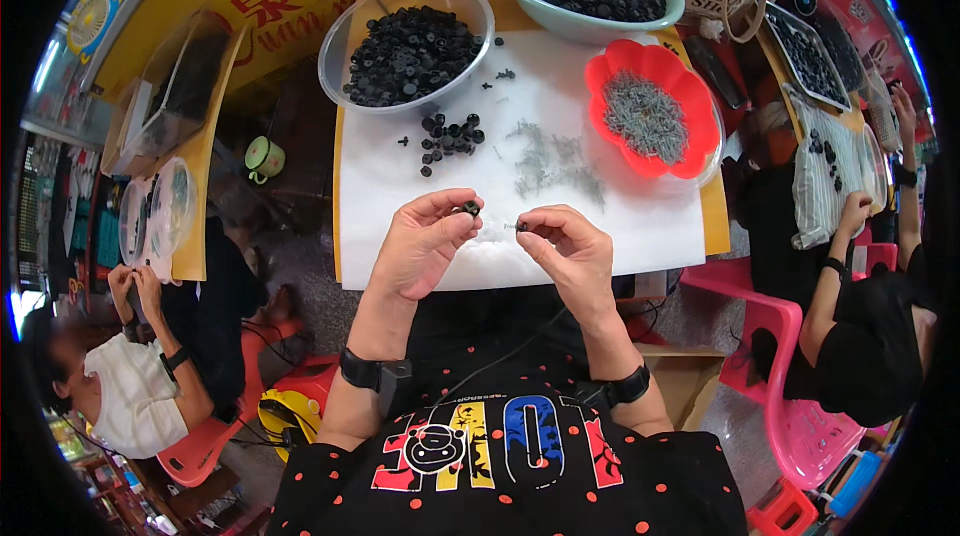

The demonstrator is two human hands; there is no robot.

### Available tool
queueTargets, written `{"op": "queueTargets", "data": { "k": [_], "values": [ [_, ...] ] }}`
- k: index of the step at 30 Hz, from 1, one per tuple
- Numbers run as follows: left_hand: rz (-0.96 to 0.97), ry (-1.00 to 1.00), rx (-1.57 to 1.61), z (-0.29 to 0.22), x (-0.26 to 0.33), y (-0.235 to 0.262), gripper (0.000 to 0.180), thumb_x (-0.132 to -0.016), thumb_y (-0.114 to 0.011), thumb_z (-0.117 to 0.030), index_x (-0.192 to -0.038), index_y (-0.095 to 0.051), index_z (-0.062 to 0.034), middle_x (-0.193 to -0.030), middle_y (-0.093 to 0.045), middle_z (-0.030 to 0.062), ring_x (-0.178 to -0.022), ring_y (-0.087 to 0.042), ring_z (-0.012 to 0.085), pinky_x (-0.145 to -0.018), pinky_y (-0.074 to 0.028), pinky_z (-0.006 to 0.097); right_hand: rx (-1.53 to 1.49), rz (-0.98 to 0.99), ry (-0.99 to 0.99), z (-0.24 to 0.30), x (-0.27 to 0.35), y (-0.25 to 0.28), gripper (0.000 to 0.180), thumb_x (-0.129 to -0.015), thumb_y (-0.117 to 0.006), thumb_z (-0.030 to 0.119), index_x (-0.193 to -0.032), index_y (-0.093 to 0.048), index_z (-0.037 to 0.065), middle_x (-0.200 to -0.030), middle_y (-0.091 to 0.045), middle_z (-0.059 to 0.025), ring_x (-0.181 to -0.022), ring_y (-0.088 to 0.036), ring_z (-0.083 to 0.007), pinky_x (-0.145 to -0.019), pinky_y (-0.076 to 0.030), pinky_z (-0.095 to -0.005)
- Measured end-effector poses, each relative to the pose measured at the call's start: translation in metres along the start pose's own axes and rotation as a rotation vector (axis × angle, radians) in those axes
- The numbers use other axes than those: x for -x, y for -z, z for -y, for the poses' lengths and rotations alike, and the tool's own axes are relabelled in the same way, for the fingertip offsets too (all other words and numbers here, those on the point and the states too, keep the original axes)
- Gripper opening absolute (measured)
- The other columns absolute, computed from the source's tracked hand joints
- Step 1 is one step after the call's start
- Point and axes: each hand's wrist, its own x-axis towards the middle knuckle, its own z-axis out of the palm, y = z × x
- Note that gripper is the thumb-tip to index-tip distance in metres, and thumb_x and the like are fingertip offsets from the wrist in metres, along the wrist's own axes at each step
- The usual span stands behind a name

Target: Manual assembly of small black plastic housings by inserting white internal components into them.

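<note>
White-topped, a co-worker [135, 401] sits at the far left, both hands raised together. Next comes a green mug [264, 158], then the white-covered bench [650, 251], where a translucent bowl [467, 1] brims with black parts near a loose cluster of black caps [452, 139]. Below that, the left hand [425, 241] pinches a round black piece [470, 207] between thumb and fingers, just above the bench's near edge. Beside it, apart, the right hand [572, 251] grips a tiny dark piece [521, 226], its details too small to tell. Thin grey pieces [545, 161] lie scattered beyond. Farther right sits a red scalloped bowl [608, 66] of similar grey pieces.
</note>
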Motion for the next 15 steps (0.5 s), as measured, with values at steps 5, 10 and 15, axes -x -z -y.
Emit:
{"op": "queueTargets", "data": {
  "k": [5,10,15],
  "values": [
    [-0.035,0.107,0.005,0.004,0.003,-0.009,0.027,-0.086,-0.061,0.000,-0.114,-0.061,0.0017,-0.107,-0.064,0.0145,-0.091,-0.064,0.0185,-0.084,-0.053,0.029,0.051,-0.019,0.064,0.000,0.001,0.004,0.019,-0.078,-0.070,-0.001,-0.097,-0.068,-0.001,-0.090,-0.065,-0.0075,-0.077,-0.061,-0.0117,-0.071,-0.049,-0.0234],
    [-0.062,0.138,-0.006,0.009,0.004,-0.009,0.026,-0.087,-0.062,-0.003,-0.113,-0.061,0.0010,-0.105,-0.065,0.0144,-0.089,-0.065,0.0178,-0.081,-0.055,0.026,0.233,-0.013,0.145,0.013,0.000,0.003,0.019,-0.076,-0.072,0.000,-0.095,-0.069,0.000,-0.088,-0.067,-0.0084,-0.076,-0.062,-0.0135,-0.068,-0.049,-0.0245],
    [-0.072,0.157,0.017,0.012,0.004,-0.010,0.019,-0.088,-0.061,-0.002,-0.107,-0.062,0.0004,-0.101,-0.067,0.0128,-0.084,-0.065,0.0173,-0.077,-0.054,0.027,0.353,-0.016,0.218,0.017,0.000,0.004,0.018,-0.075,-0.074,0.001,-0.093,-0.069,0.000,-0.088,-0.068,-0.0091,-0.075,-0.063,-0.0146,-0.065,-0.050,-0.0252]
  ]
}}
